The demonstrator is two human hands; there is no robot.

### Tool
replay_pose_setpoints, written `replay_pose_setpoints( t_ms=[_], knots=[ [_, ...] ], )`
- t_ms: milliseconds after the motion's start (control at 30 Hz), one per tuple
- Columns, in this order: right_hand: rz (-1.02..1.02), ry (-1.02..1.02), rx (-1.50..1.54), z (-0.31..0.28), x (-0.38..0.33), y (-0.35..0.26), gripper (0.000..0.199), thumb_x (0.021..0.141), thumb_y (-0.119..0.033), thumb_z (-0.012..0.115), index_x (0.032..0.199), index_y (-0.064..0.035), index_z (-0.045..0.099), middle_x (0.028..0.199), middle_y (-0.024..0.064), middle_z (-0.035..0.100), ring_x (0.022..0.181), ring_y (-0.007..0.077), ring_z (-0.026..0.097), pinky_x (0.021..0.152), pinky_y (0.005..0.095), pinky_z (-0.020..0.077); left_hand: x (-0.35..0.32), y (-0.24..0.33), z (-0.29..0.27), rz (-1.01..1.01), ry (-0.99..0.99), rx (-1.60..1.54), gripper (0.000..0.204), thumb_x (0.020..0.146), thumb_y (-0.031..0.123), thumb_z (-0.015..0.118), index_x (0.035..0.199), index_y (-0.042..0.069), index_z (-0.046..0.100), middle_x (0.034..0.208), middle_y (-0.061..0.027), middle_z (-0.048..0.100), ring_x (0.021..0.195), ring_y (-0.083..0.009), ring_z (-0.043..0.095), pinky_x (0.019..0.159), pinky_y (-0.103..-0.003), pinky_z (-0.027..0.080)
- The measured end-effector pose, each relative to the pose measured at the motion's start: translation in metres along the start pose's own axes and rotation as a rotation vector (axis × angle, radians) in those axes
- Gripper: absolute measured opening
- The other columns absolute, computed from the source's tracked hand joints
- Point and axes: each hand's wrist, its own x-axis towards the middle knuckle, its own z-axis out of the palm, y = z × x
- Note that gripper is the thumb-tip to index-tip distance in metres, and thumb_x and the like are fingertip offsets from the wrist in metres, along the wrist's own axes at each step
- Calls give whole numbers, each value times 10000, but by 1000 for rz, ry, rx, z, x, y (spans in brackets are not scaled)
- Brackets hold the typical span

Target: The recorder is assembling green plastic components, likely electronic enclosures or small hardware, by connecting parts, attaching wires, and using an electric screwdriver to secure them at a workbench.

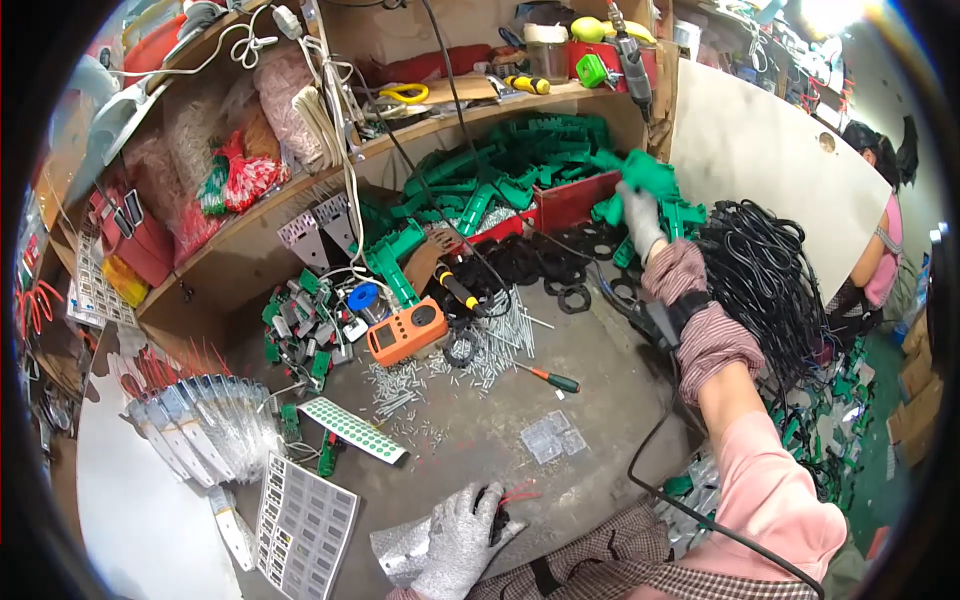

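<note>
My left hand [455, 540], in a grey knit glove, rests near the table's front edge. Its fingers are curled round a small dark part with red wires [517, 494], most of it hidden by the glove. Under that hand lies a silvery sheet or bag [395, 548]. My right hand [642, 215], also gloved, is stretched out to the far right, smeared by motion. At its fingertips is a green plastic housing [650, 174], blurred along with the hand. More green housings [540, 150] are heaped beside it, around a red bin [578, 200].
An orange meter [406, 331] stands amid loose screws [470, 365]. Nearby are a screwdriver [548, 377], clear plastic pieces [553, 437], sticker sheets [305, 525] and black rings [573, 298]. Black cables [765, 290] pile up at right; a power screwdriver [632, 65] hangs above. Another person [878, 240] sits beyond.
</note>
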Motion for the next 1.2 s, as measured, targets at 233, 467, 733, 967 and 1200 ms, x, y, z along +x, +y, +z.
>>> replay_pose_setpoints(
  t_ms=[233, 467, 733, 967, 1200],
  knots=[
    [-110, -1392, -677, 10, -168, -258, 273, 890, -277, 718, 1001, -30, 684, 848, 124, 700, 703, 205, 615, 665, 403, 533, -20, -3, -19, -21, 21, -57, 757, 809, 551, 784, 1359, 69, 586, 1348, -190, 571, 1190, -385, 587, 1017, -496, 469],
    [-385, -1781, -206, -38, -255, -185, 470, 910, -352, 696, 1222, -7, 621, 1018, 240, 678, 994, 406, 665, 877, 490, 528, -5, -10, -34, 49, -81, -216, 688, 880, 525, 726, 1365, 58, 586, 1333, -222, 590, 1233, -408, 567, 1033, -491, 464],
    [-248, -982, -878, 54, -192, -91, 395, 874, -149, 623, 1238, -7, 569, 1093, 300, 674, 1076, 459, 667, 918, 520, 543, 250, -20, -5, 315, 60, 603, 279, 896, 56, 579, 1158, 25, 671, 1090, -147, 674, 1019, -311, 677, 869, -411, 561],
    [-106, -1004, -498, -54, -233, -153, 249, 902, -166, 651, 1096, -12, 673, 1033, 211, 682, 931, 396, 675, 831, 456, 539, 265, -53, 19, 437, 195, 1054, 311, 841, 98, 586, 1121, 3, 681, 1115, -160, 666, 1057, -272, 674, 855, -367, 562],
    [-353, -1201, -245, -107, -271, -191, 202, 910, -104, 677, 1105, -54, 698, 1081, 138, 623, 1016, 325, 626, 877, 435, 518, 206, -1, -15, -47, 158, -271, 316, 917, 113, 638, 1227, 79, 591, 888, -124, 662, 757, -262, 677, 729, -391, 563]
  ],
)
